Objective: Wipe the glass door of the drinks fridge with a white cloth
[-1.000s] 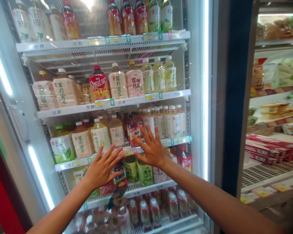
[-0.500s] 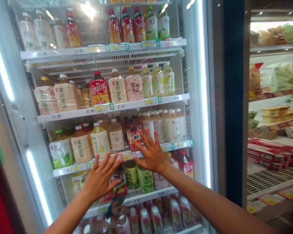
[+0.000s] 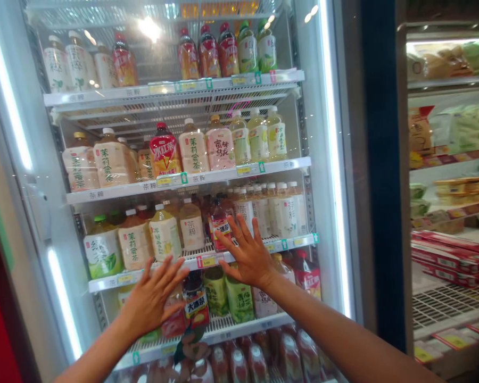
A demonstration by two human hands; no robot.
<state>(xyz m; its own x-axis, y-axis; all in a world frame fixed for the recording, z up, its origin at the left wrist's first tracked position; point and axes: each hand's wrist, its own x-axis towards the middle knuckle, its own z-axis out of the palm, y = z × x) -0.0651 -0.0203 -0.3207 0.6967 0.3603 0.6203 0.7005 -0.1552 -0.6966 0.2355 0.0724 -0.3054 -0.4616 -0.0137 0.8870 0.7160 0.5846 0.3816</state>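
Observation:
My left hand [image 3: 154, 292] is held up with its fingers spread in front of the glass-fronted drinks fridge, over the lower shelves. To its right, my right hand [image 3: 247, 252] is also spread wide, before the third shelf [image 3: 227, 254]. Both hands hold nothing; whether they touch the glass I cannot tell. Partly behind my right fingertips stands a dark bottle with a red label [image 3: 219, 226]. Between the hands, one shelf lower, are a dark bottle [image 3: 195, 302] and a green-labelled bottle [image 3: 239, 298]. A bottle with a green cap [image 3: 102, 247] stands up and left of my left hand.
Bottled teas fill several shelves; a red-labelled bottle [image 3: 164, 150] stands on the second. Bright light strips [image 3: 337, 159] run down the fridge's sides. Past a dark post [image 3: 377, 186] at right, another rack holds bagged goods [image 3: 465, 125] and red boxes [image 3: 451, 258].
My left hand has moved slightly left and down, uncovering more of the dark bottle between the hands. My right hand stays nearly in place. The shelves sit a little lower in view.

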